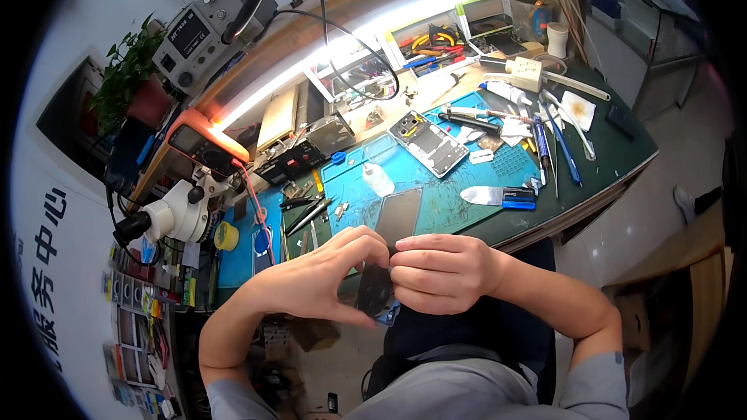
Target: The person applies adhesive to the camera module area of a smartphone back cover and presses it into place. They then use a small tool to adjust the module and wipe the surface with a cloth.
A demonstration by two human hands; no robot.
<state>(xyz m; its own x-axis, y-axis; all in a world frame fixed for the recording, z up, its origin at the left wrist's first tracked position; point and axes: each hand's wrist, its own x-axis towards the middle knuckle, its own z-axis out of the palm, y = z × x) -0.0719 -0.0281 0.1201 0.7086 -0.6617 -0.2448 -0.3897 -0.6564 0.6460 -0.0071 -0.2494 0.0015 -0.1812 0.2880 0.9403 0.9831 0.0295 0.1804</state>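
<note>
In front of my body, at the near edge of the bench, my left hand (315, 271) grips a dark, flat phone-like part (374, 291) between its thumb and curved fingers. My right hand (445, 273) is closed against the part's right edge, its fingers curled together and its fingertips hidden. Whether it pinches the part or something small there, I cannot make out. Just beyond my fingers, a dark glass-like panel (399, 215) lies on the blue work mat (350, 190). Farther back rests an opened phone frame (427, 144), beside a small white squeeze bottle (378, 179).
A blue-handled scraper blade (498, 197) lies right of the panel. Tweezers (310, 215) are at the mat's left, near a white microscope (173, 214) and an orange multimeter (204, 140). Pens, a blue tool (566, 157) and a white tube (507, 93) crowd the right side.
</note>
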